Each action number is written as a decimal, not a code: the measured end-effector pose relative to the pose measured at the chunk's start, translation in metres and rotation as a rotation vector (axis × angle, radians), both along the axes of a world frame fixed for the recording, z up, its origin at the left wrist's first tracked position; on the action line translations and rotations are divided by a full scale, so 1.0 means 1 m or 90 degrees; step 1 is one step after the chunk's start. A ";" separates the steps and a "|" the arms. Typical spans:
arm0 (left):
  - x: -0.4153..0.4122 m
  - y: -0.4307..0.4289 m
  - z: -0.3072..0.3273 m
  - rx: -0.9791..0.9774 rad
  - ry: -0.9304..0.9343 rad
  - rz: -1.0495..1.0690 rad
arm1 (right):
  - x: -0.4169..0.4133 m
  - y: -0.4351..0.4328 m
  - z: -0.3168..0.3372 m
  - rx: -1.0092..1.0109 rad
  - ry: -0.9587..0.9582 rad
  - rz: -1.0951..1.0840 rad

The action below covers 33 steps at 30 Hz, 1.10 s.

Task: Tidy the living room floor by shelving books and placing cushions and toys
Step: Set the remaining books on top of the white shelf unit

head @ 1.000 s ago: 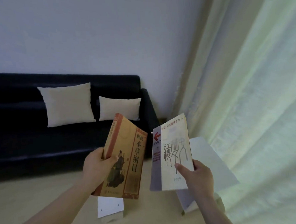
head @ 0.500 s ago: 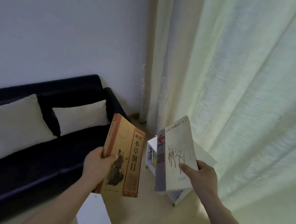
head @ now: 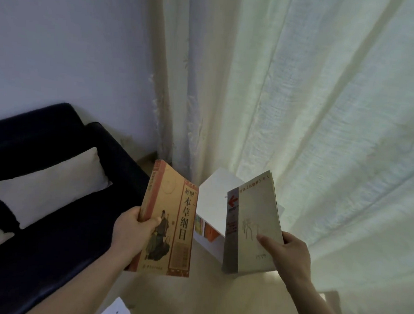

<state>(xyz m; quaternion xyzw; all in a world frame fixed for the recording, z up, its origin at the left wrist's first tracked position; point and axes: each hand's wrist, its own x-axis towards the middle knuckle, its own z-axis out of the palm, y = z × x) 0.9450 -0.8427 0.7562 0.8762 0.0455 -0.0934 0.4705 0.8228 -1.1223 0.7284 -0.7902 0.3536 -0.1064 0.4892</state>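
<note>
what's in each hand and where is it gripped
Left hand holds the orange book by its spine edge; right hand holds the pale book at its lower right corner.

Both hands are full, so nothing free to grab with; open air between the two books straight down to the white shelf unit point(head: 214, 200); curtain point(head: 323, 115) crowds its right side, dark sofa point(head: 52, 256) blocks the left; floor point(head: 205, 298) below is bare.

The ochre book point(head: 171, 217) has a red-banded spine, black characters and a dark robed figure. The pale grey book point(head: 254, 227) shows a red arrow. Cream cushion point(head: 53, 187), navy sofa point(head: 40, 256), white shelf point(head: 214, 200), pale greenish curtains point(head: 312, 102).
</note>
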 end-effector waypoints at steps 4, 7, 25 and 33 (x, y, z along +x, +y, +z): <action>0.041 -0.026 -0.012 0.011 0.019 -0.037 | 0.026 -0.018 -0.016 0.013 0.020 -0.033; 0.073 -0.057 -0.021 0.016 0.036 -0.054 | 0.052 -0.041 -0.029 0.022 0.026 -0.050; 0.203 -0.180 -0.047 0.040 0.075 -0.173 | 0.155 -0.140 -0.057 0.073 0.076 -0.172; 0.253 -0.210 -0.073 0.050 0.121 -0.271 | 0.167 -0.135 -0.078 0.091 0.100 -0.259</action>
